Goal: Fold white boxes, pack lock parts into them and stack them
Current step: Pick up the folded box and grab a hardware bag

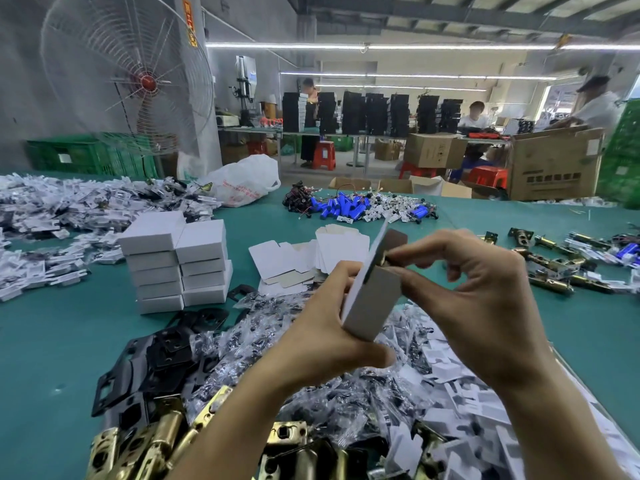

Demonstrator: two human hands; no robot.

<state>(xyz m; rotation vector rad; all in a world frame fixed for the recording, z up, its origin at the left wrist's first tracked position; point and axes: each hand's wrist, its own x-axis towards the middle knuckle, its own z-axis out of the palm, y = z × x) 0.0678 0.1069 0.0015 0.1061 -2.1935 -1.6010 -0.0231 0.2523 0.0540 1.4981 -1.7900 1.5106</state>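
Left hand [322,341] grips the tilted, open-flapped white box [374,306]; right hand [485,306] pinches a brass part [383,262].

The left hand [322,341] and the right hand [485,306] are bare, with long, slim fingers. Both forearms are bare too, uncovered all the way down to the bottom edge of the view.
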